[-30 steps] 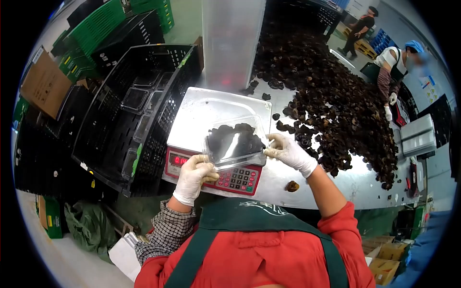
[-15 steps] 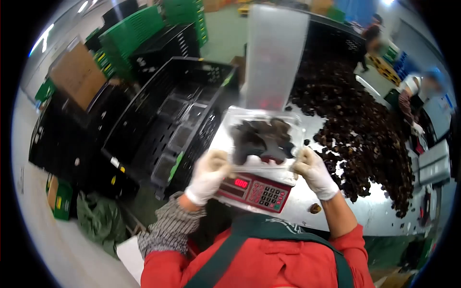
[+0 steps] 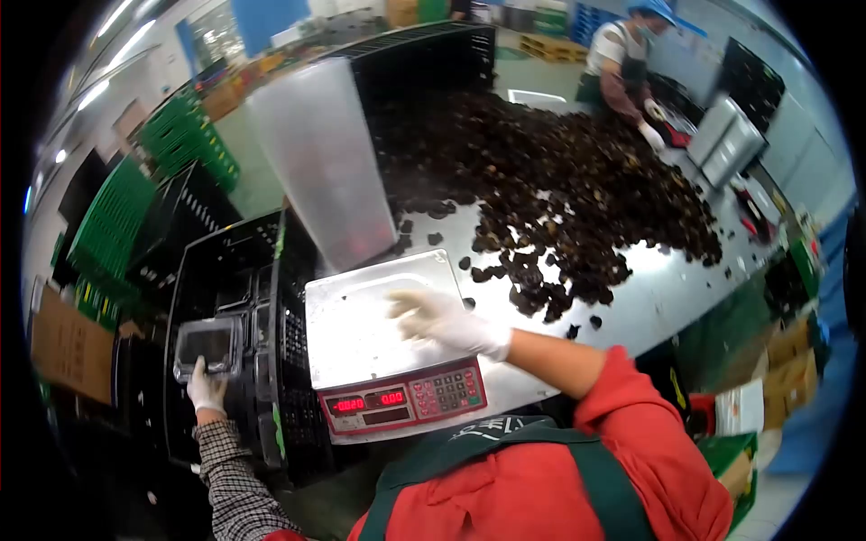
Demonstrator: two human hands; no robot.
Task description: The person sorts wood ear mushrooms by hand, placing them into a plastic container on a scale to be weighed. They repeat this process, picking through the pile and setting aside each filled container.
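Down at the left, my left hand [image 3: 207, 389], in a white glove, grips the near edge of a clear plastic box [image 3: 236, 347] with something dark in it. The box is inside a black crate [image 3: 281, 361], beside other clear boxes [image 3: 262, 329]. My right hand [image 3: 446, 323], also gloved, is over the bare steel pan of a red digital scale [image 3: 361, 352]. Its fingers are loosely apart and slightly blurred, with nothing between them. The scale's lit display [image 3: 365, 401] shows -0.020 and 0.00.
A tall translucent plastic stack [image 3: 325, 162] stands behind the scale. Dark, mushroom-like pieces [image 3: 577, 198] are heaped across the metal table [image 3: 654, 298]. A co-worker [image 3: 622, 72] in a blue cap works at the far side. Green crates [image 3: 108, 225] stand at left.
The clear box of dark pieces, held in both hands over the scale, has moved left into the black crate in my left hand. My right hand has let go. The view has turned right.
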